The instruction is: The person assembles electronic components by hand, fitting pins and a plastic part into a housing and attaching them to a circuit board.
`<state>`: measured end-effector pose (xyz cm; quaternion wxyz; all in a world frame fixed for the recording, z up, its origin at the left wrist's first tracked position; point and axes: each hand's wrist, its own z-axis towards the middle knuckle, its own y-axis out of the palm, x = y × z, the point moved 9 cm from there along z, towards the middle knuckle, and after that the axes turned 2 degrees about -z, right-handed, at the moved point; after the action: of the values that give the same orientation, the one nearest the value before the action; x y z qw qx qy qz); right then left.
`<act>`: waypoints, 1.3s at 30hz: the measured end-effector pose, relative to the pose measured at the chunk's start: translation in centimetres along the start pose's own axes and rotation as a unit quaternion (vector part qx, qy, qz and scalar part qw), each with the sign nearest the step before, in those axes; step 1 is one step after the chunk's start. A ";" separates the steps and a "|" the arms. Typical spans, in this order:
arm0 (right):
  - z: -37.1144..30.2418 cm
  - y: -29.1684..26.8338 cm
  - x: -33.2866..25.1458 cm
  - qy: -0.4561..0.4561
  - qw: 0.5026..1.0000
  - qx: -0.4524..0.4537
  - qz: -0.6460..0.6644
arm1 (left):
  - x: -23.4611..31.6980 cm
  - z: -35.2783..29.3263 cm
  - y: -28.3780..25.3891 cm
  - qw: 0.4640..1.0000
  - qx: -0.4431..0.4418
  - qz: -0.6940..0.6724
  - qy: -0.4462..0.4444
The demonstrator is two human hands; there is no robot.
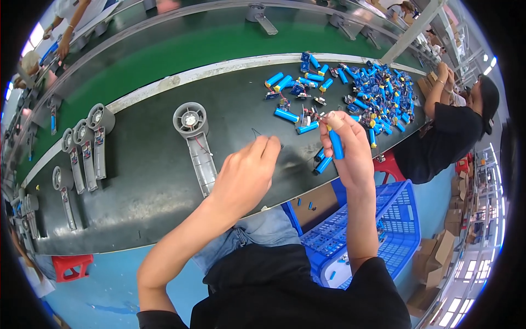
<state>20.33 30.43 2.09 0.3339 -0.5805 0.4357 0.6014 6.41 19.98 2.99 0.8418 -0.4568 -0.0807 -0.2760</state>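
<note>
Indoors, blue floor (118, 282) below dark worktable (145, 164), right hand (354, 151) grips 1 battery (336, 146); whether left hand (245, 171) grips anything, unclear.

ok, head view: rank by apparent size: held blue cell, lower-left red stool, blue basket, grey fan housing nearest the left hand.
1. Blue basket
2. Grey fan housing
3. Red stool
4. Held blue cell

A black short-sleeved top (263, 290) is worn with faded blue jeans (268, 227).

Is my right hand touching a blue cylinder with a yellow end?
Touching. The head view shows the right hand holding the blue cylinder, thumb and fingers closed on it.
</note>
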 end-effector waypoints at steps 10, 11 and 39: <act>-1.1 2.7 0.9 -0.012 0.998 0.016 0.051 | -1.7 0.9 -2.8 0.993 0.078 -0.059 -0.068; -1.3 3.5 1.1 -0.009 0.998 0.012 0.055 | -2.2 0.4 -4.3 0.977 0.118 -0.158 -0.086; -5.6 17.9 6.1 0.059 0.967 -0.204 0.139 | -6.6 -10.9 -8.1 0.751 0.208 -0.536 -0.326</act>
<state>5.73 17.56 -1.21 0.0957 -0.6044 0.3991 0.6828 -4.67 10.19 0.06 0.5528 -0.2146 -0.6374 -0.4921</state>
